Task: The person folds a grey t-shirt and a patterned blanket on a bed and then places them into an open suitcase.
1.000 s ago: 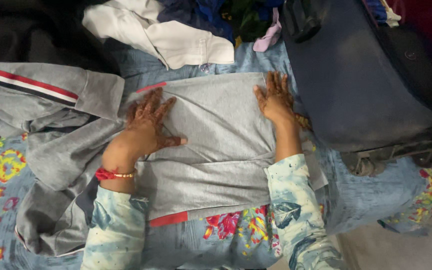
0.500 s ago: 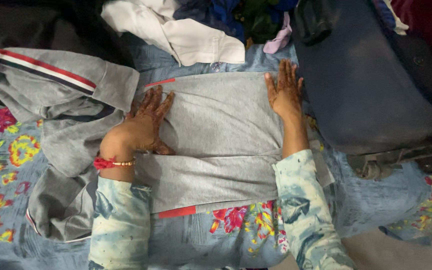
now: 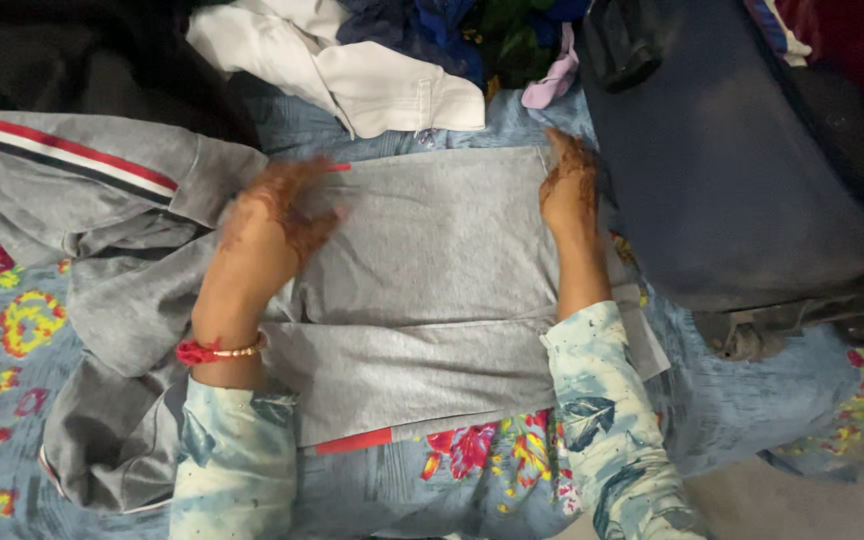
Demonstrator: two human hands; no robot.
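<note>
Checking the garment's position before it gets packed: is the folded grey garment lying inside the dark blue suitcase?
No, the folded grey garment lies on the floral bedsheet beside the closed dark blue suitcase, under both hands.

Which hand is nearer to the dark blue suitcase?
Right. The right hand lies on the grey garment just beside the suitcase; the left hand is far across it.

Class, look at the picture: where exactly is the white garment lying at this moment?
In the head view, the white garment lies at the top centre, just beyond the folded grey garment and left of the dark blue suitcase.
</note>
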